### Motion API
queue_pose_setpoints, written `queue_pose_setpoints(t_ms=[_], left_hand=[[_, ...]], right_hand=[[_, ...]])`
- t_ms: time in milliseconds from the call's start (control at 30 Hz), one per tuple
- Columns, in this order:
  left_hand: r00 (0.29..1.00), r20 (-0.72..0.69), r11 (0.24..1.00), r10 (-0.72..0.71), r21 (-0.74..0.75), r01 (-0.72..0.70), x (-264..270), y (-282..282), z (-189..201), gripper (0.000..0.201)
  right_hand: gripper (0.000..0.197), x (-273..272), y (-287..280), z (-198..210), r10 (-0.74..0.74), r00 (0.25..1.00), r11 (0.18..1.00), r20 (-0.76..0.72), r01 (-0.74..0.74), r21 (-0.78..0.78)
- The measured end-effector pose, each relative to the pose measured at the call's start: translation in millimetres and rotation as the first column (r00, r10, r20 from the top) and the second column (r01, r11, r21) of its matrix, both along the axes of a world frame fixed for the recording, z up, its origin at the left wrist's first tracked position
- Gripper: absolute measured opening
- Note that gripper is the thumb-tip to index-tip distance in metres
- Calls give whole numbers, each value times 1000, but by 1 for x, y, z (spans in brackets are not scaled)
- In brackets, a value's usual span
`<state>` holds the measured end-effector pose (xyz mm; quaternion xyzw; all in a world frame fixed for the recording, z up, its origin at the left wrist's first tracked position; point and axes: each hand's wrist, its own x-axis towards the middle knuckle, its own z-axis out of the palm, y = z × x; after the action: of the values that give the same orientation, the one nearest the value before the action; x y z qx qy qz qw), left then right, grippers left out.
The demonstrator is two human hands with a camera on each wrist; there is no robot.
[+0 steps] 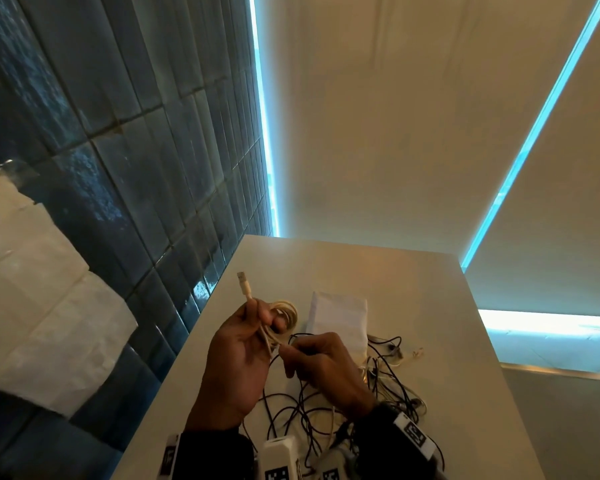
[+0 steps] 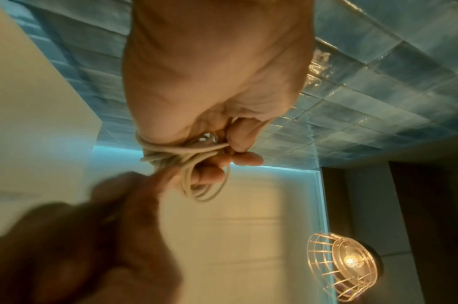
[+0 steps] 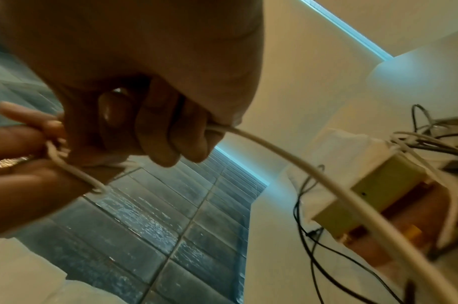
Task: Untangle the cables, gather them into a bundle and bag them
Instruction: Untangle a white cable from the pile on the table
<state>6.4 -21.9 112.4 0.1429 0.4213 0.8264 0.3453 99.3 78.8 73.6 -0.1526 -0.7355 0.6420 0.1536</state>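
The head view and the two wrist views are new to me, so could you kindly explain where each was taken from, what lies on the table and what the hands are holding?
There is no machine here: a person works with two bare hands and wears three cameras. The head view looks down at a white table beside a blue tiled wall. On the table lie a tangle of thin black wires and a flat white packet. The left hand grips a coiled cream cable, whose plug sticks up. The right hand pinches the cable's loose stretch. Each wrist view looks along its own hand: the left shows the coil in the grip, the right shows fingers curled round the cable.
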Motion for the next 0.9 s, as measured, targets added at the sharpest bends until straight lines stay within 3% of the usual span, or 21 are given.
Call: queue_pose_setpoints(t_ms=[167,400,567,667,800,900], left_hand=[[997,41,997,61,50,-63,-1,0,1,34],[993,21,990,117,76,-118,-9,-6,3,33],[986,27,984,167,59,-168,-13,-9,4,54],[985,22,985,171,29,-172,-12,-7,3,52],[982,2,982,188,-13,-188,-8,-5,3,42],[977,-18,977,213,-26,-214,-12,-6,4,29]], right_hand=[[36,-3,-5,-15,17,1000,1000,-3,-17,-8],[37,-4,7,-59,-127,990,991,69,123,52],[39,1,12,-88,-263,955,964,141,255,71],[37,4,10,-74,-341,928,940,147,336,60],[27,12,16,-36,-346,933,922,96,357,-152],[24,29,26,-27,-333,941,941,56,335,-48]])
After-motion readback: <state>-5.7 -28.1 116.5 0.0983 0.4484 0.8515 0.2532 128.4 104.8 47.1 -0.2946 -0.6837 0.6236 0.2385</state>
